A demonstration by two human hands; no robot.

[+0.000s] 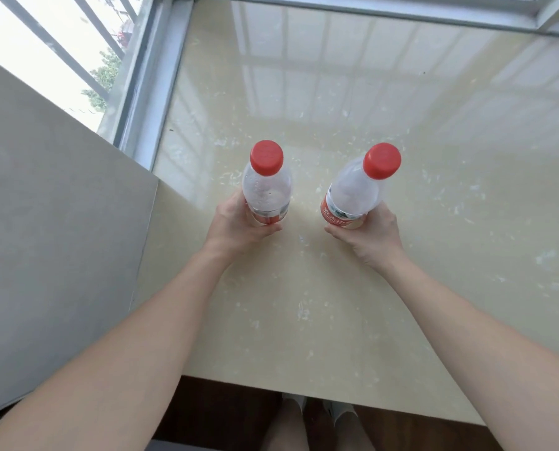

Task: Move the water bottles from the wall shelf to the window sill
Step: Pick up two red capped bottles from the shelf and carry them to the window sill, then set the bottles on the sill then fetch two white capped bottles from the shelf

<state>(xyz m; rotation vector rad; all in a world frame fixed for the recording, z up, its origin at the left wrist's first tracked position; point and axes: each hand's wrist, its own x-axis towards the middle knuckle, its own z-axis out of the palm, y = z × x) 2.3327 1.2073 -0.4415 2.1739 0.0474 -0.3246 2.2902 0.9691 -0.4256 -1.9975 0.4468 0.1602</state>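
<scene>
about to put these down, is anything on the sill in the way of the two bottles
Nothing visible is. The left hand grips one red-capped clear plastic bottle, the right hand a second bottle, both over the glossy cream stone window sill. No object shows on the sill around them; the hands hide the bases.

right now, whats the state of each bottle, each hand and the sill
left bottle, capped, about upright, held low by the left hand; base hidden, so contact with the window sill cannot be told
right bottle, capped, held at its label by the right hand; base hidden too
left hand, wrapped round the left bottle
right hand, wrapped round the right bottle
window sill, glossy, reflecting the window bars
</scene>
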